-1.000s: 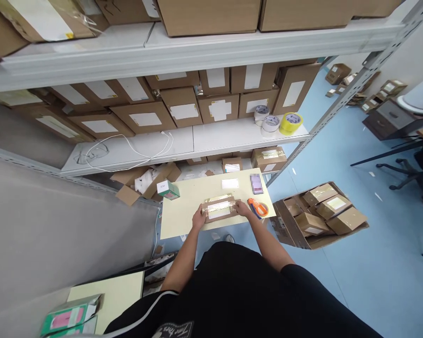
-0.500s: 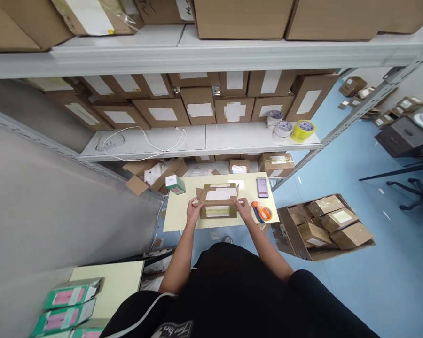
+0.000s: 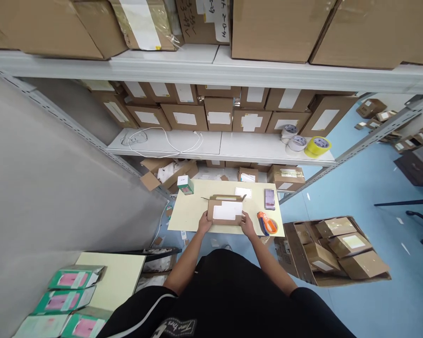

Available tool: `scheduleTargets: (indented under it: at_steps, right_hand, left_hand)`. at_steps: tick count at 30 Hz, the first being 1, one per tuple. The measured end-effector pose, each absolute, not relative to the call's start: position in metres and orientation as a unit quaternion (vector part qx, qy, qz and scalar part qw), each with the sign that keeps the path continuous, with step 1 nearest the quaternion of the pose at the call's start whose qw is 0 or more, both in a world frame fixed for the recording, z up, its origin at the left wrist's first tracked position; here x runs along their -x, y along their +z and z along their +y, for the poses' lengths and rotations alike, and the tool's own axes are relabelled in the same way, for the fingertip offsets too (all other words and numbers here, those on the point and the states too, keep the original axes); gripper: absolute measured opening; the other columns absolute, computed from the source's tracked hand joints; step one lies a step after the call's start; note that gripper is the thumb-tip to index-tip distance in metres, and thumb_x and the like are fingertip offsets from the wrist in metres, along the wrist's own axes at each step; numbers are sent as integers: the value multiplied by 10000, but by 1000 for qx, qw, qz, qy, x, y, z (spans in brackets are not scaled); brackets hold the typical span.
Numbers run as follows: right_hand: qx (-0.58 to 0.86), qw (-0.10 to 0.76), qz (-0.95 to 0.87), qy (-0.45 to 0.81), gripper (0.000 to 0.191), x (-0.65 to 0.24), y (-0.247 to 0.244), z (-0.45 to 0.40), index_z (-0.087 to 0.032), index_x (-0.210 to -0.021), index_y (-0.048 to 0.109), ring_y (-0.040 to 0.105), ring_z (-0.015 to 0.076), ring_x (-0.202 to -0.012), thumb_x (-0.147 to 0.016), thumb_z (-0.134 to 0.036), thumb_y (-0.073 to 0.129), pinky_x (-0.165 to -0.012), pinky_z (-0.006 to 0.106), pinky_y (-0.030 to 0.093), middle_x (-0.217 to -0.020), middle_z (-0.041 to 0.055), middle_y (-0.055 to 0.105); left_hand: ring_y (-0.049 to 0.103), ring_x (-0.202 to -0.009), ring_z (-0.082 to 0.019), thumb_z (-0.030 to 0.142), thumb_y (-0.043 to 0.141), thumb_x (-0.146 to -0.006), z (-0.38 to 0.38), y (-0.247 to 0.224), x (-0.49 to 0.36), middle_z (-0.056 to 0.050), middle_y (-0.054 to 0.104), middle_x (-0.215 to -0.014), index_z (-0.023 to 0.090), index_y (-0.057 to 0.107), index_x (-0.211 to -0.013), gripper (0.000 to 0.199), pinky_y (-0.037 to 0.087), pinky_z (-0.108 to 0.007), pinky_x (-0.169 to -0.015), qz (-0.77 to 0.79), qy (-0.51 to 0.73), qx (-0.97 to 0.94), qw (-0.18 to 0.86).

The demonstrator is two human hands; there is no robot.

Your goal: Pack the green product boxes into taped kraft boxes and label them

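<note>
A small brown cardboard box (image 3: 215, 217) with a white label on its face lies at the front of the pale yellow table (image 3: 186, 216). My left hand (image 3: 205, 223) grips its left edge and my right hand (image 3: 247, 224) its right edge, fingers partly hidden by the card. At the box's far side, small flaps stick out left and right. An orange tape dispenser (image 3: 267, 223) sits to the right of my right hand, below a phone (image 3: 269, 199). A green and white small box (image 3: 185, 185) stands at the table's back left.
Shelves (image 3: 183, 141) hold labelled cartons, a white cable and tape rolls (image 3: 317, 146). On the floor at right, a large open carton (image 3: 303, 256) contains several boxes. Green boxes (image 3: 68, 278) lie on a side table (image 3: 121, 277) at lower left.
The labelled panel has swung down toward me over the box's front, covering the yellowish strip seen before. Both hands have moved with it, and the camera view has shifted.
</note>
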State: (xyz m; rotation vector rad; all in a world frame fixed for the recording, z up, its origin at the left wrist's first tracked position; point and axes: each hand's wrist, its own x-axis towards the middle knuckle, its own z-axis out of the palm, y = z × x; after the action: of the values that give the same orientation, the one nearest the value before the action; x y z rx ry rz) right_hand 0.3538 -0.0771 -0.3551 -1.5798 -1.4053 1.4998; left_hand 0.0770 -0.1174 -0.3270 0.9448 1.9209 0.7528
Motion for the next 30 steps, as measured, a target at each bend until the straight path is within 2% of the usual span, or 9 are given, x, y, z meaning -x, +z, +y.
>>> scheduleTargets:
  at_steps: [4,10,15,19,21,23,25,27,30]
  right_hand:
    - [561,345,-502,560,717,-360,-344,-73,-249,-1408,543,633,313,-1311,-721,-342,726,-1021,476,551,-1412,163,655]
    - [555,336,-507,567,972,-360,-330,-80,-271,-1606,378,641,304,-1285,-744,-461,785,-1003,473,561,-1426,153,637]
    - [573,361,-504,536,892,-352,-315,-77,-204,-1629,353,660,300,-1273,-877,-597,630,-1007,420,567,-1504,177,588]
    - [617,338,-526,477,669,-350,-303,-66,-184,-1444,585,651,304,-1275,-952,-627,489,-1015,403,557,-1465,164,631]
    - [637,309,-532,464,592,-350,-301,-61,-181,-1357,644,671,298,-1228,-979,-592,447,-1010,402,551,-1376,154,691]
    - [656,271,-542,450,536,-351,-303,-59,-182,-1346,649,685,301,-1187,-961,-525,503,-992,405,551,-1309,146,724]
    - [667,233,-556,438,548,-352,-309,-59,-189,-1379,628,699,309,-1143,-888,-432,615,-970,410,554,-1277,137,736]
    - [666,216,-571,428,635,-354,-317,-63,-204,-1420,599,707,312,-1122,-810,-355,689,-958,409,557,-1295,125,729]
    - [658,235,-575,425,697,-356,-329,-71,-223,-1451,570,706,313,-1133,-779,-350,704,-960,412,561,-1369,117,695]
  left_hand:
    - [556,-1425,-292,125,769,-714,-117,-320,-68,-157,560,-1546,238,464,-1502,853,528,-402,-1080,735,384,-365,424]
    - [567,-1399,-296,182,754,-759,-131,-304,-70,-157,511,-1571,271,285,-1649,1010,530,-418,-1089,737,359,-400,410]
    - [364,-1551,-296,346,658,-929,-125,-277,-75,-123,440,-1635,217,536,-1523,620,307,-446,-1291,749,340,-519,232]
    - [398,-1524,-318,420,550,-1016,-89,-259,-78,-122,568,-1538,222,700,-1346,413,301,-463,-1284,717,310,-573,249]
    - [504,-1429,-356,468,603,-986,-72,-258,-75,-139,714,-1309,225,789,-1144,344,365,-488,-1234,737,263,-543,306]
    - [538,-1387,-372,469,723,-903,-65,-264,-70,-130,759,-1175,243,816,-996,261,399,-486,-1202,749,209,-527,342]
    - [470,-1459,-379,396,845,-783,-69,-276,-66,-120,718,-1316,252,818,-1011,271,389,-478,-1213,745,171,-549,339]
    - [385,-1528,-400,297,911,-673,-80,-289,-65,-122,538,-1576,238,798,-1139,483,380,-482,-1222,734,160,-575,324]
    - [543,-1413,-395,179,904,-628,-97,-304,-68,-127,360,-1702,222,768,-1225,614,450,-451,-1165,718,173,-574,355]
